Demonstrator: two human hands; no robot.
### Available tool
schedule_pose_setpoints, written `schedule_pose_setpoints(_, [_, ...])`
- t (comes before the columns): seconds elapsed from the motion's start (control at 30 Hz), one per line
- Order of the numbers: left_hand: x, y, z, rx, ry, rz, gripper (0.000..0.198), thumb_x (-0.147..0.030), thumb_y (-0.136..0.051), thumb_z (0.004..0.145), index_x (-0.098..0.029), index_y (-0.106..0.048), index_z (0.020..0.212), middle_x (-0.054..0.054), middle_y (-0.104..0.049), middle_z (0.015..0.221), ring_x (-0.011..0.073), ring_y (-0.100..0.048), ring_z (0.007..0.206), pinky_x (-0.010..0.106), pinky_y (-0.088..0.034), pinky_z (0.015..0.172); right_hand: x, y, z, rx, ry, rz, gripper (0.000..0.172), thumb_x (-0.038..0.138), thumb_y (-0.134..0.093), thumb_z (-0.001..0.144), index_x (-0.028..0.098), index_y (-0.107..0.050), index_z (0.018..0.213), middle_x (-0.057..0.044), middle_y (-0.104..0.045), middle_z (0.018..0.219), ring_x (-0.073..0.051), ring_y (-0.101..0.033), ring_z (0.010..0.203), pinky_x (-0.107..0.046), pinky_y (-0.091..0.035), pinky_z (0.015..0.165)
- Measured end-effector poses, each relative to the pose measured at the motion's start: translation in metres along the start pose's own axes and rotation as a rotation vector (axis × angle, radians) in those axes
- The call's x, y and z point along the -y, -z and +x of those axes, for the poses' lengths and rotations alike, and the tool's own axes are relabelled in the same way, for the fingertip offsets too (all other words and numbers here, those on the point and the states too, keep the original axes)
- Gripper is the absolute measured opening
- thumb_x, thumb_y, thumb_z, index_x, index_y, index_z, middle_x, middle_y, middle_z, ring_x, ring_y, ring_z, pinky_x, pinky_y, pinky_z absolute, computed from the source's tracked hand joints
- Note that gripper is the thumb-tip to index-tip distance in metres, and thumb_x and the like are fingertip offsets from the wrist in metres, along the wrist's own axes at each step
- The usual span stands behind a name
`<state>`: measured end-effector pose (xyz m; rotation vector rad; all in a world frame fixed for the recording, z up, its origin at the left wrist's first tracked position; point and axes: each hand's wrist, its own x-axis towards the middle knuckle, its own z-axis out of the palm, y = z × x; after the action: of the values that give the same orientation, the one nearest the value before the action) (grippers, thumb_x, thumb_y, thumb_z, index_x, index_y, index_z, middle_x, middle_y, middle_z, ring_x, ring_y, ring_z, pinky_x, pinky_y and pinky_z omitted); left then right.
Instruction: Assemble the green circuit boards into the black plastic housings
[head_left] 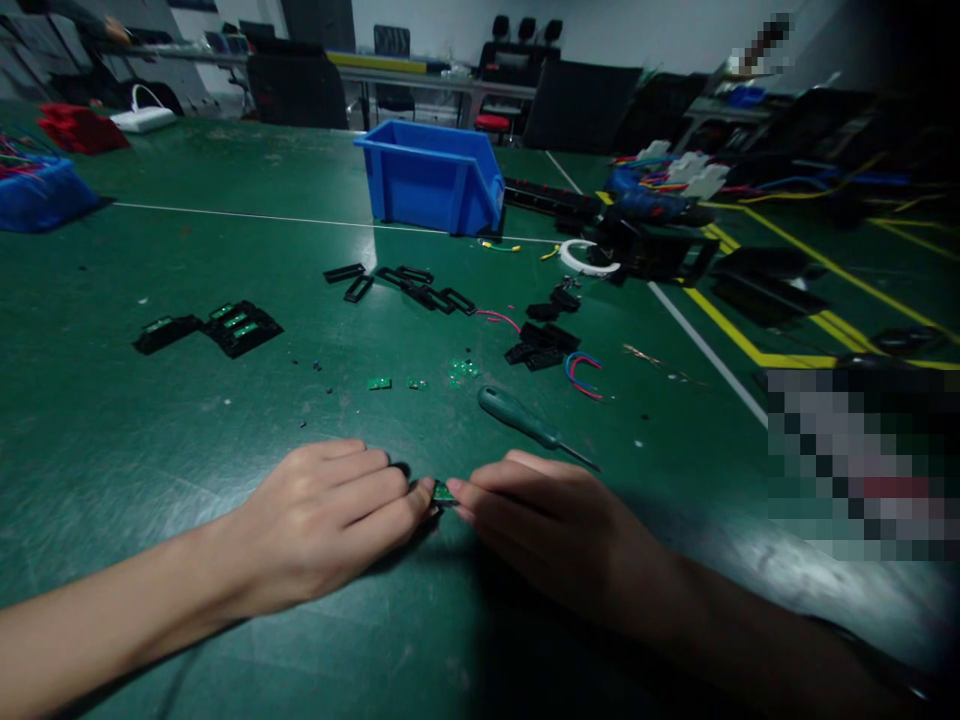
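My left hand (330, 515) and my right hand (547, 520) rest on the green table (225, 420) near its front edge, fingertips meeting. Between them they pinch a small green circuit board (443, 492) with a black part under the left fingers. Both hands have fingers curled closed. A green-handled screwdriver (525, 420) lies just beyond my right hand. More small green boards (379, 383) lie farther out, near the table's middle.
A blue bin (435, 180) stands at the back centre. Black frames (420, 288), black housings (225, 325), black pieces (544, 345) and red-blue wires (583, 372) are scattered mid-table. Tape roll (589, 258) and cable clutter lie at right. A blue bag (41, 195) sits far left.
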<state>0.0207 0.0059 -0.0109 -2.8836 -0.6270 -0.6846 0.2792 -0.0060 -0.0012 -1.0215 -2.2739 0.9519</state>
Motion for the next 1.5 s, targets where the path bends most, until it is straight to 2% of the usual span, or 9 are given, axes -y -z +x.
schedule_pose_setpoints(0.17, [0.0,0.001,0.001,0.008,0.004,0.0,0.009,-0.014,-0.054,0.097,-0.016,-0.062,0.1,-0.001,-0.057,0.066,0.0123,-0.051,0.062,0.031,-0.031,0.057,-0.006,-0.004,-0.004,0.027,-0.028,0.011,0.022,0.029,-0.051,0.102,0.017,-0.065,0.089,-0.002,-0.063,0.079,-0.012,-0.053,0.068,-0.026,-0.043,0.064])
schedule_pose_setpoints(0.43, [-0.001,-0.004,-0.003,-0.027,0.063,-0.125,0.009,-0.015,-0.059,0.094,-0.017,-0.064,0.101,-0.001,-0.058,0.067,0.0129,-0.053,0.061,0.029,-0.035,0.058,-0.009,-0.006,-0.003,-0.015,0.159,-0.169,0.016,0.02,-0.051,0.101,0.017,-0.066,0.094,-0.004,-0.068,0.085,-0.013,-0.058,0.073,-0.026,-0.046,0.067])
schedule_pose_setpoints(0.63, [-0.002,-0.003,0.001,-0.048,0.181,-0.331,0.014,-0.015,-0.063,0.093,-0.017,-0.066,0.107,0.002,-0.066,0.079,0.0125,-0.061,0.069,0.026,-0.043,0.064,-0.015,-0.008,-0.003,-0.067,0.257,-0.199,0.012,0.016,-0.055,0.099,0.016,-0.065,0.094,-0.004,-0.068,0.086,-0.012,-0.058,0.073,-0.025,-0.047,0.069])
schedule_pose_setpoints(0.9, [-0.002,0.0,0.007,-0.013,0.261,-0.39,0.018,-0.018,-0.061,0.095,-0.017,-0.068,0.112,0.001,-0.066,0.077,0.0113,-0.062,0.068,0.023,-0.044,0.063,-0.015,-0.008,-0.006,-0.033,0.158,-0.148,0.013,0.018,-0.054,0.1,0.017,-0.066,0.094,-0.002,-0.068,0.088,-0.011,-0.058,0.074,-0.024,-0.046,0.069])
schedule_pose_setpoints(1.0, [-0.002,-0.001,0.007,-0.009,0.264,-0.412,0.018,-0.017,-0.06,0.096,-0.018,-0.068,0.112,0.001,-0.065,0.076,0.0112,-0.061,0.068,0.022,-0.044,0.063,-0.013,-0.008,-0.006,-0.025,0.141,-0.152,0.015,0.019,-0.053,0.101,0.017,-0.065,0.092,-0.002,-0.067,0.086,-0.011,-0.058,0.073,-0.024,-0.046,0.068])
schedule_pose_setpoints(1.17, [-0.001,-0.001,0.005,-0.025,0.217,-0.411,0.02,-0.014,-0.06,0.095,-0.017,-0.067,0.113,0.001,-0.064,0.075,0.0116,-0.059,0.066,0.024,-0.043,0.063,-0.014,-0.008,-0.005,-0.062,0.219,-0.187,0.012,0.017,-0.055,0.099,0.017,-0.065,0.092,-0.003,-0.068,0.087,-0.011,-0.059,0.072,-0.025,-0.047,0.068])
schedule_pose_setpoints(1.33, [-0.001,-0.002,0.0,-0.047,0.116,-0.328,0.02,-0.013,-0.061,0.093,-0.015,-0.065,0.112,0.003,-0.063,0.075,0.0134,-0.057,0.066,0.027,-0.042,0.062,-0.017,-0.009,-0.004,-0.125,0.305,-0.227,0.005,0.015,-0.059,0.096,0.016,-0.064,0.098,-0.003,-0.068,0.089,-0.012,-0.06,0.074,-0.025,-0.048,0.068])
schedule_pose_setpoints(1.5, [-0.001,-0.005,-0.004,-0.066,0.064,-0.227,0.018,-0.015,-0.06,0.093,-0.015,-0.063,0.111,0.001,-0.06,0.071,0.0132,-0.054,0.064,0.028,-0.038,0.06,-0.018,-0.01,-0.004,-0.117,0.295,-0.233,0.004,0.015,-0.061,0.095,0.016,-0.064,0.097,-0.002,-0.068,0.088,-0.012,-0.06,0.073,-0.025,-0.047,0.066])
